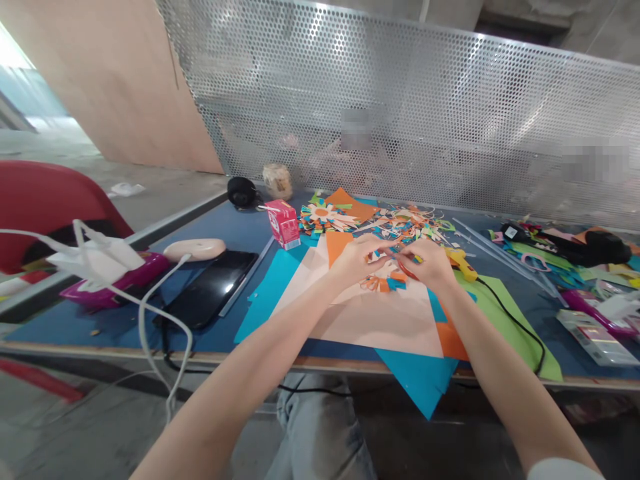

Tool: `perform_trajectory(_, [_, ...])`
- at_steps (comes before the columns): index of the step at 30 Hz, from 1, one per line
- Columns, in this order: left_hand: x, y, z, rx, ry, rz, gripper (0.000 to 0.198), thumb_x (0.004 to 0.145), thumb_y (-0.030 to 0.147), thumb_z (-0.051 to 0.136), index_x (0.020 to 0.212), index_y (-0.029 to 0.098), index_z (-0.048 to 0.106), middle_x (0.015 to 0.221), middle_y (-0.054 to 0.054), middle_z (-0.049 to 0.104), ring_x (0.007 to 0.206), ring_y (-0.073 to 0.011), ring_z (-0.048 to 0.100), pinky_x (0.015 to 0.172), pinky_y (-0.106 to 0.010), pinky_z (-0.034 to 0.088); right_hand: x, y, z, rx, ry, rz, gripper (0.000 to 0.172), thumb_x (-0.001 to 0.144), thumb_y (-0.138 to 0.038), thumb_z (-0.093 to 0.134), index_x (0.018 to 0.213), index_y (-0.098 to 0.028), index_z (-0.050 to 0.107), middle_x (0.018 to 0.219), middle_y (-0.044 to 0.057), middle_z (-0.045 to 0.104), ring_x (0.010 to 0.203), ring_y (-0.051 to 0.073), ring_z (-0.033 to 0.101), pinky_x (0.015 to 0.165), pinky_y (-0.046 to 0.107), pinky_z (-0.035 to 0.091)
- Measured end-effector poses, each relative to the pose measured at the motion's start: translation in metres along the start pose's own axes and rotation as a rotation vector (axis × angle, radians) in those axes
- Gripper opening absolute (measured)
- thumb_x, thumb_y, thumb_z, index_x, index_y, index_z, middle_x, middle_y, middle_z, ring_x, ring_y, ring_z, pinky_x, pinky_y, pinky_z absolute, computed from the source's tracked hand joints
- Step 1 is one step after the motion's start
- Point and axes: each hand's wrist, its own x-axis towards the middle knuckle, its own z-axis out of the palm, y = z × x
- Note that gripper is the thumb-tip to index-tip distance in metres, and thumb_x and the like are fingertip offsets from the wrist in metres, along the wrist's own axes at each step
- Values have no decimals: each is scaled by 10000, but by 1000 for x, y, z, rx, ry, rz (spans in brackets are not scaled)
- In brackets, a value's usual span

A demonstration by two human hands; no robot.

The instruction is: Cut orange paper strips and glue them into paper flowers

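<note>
My left hand (356, 259) and my right hand (429, 264) meet over a pale pink paper sheet (380, 320) on the blue table (215, 227). Both hands have their fingers pinched on a small craft piece of orange and blue paper strips (395, 257) held between them. More curled orange and blue strips (384, 283) lie just below the hands. A yellow glue gun (463, 263) with a black cord lies right beside my right hand.
Teal (273, 283), orange and green (505, 313) sheets overlap under the pink one. A paper flower (325, 215) and a scrap pile (410, 223) lie behind. A pink carton (284, 224), a black tablet (213, 287), a charger with white cables (100, 257) stand left. Clutter fills the right side; a perforated metal screen (400, 100) backs the table.
</note>
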Motion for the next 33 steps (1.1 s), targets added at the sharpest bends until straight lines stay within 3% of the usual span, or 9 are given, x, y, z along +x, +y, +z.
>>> perform_trajectory(5, [-3,-11,4,155,-27,161,210,813,198,534,1000,175,627,777,-31,654,767,-122,585,696,-246,493,-1,1,1,-77,-36,-53,280,838,-350,502,631,-192,606,589,31,611,598,141,537,604,265,360])
perform_trajectory(17, [-3,-14,5,367,-156,263,228,831,141,482,1021,146,607,782,-48,648,791,-141,587,715,-266,494,1,-2,2,-131,-93,-39,327,822,-358,518,545,-187,550,544,24,573,544,124,503,570,249,338])
perform_trajectory(26, [1,-2,-1,103,-25,-28,260,770,142,559,1024,180,606,796,-26,636,735,-109,568,652,-222,490,2,-1,0,-14,-128,28,277,816,-334,513,597,-189,598,536,11,559,541,122,498,564,240,347])
perform_trajectory(33, [-1,-7,1,25,-21,1,345,767,143,552,1102,218,584,880,-24,661,838,-123,577,656,-219,493,1,-1,1,72,-94,104,272,807,-312,510,580,-186,590,561,17,580,546,118,508,570,238,373])
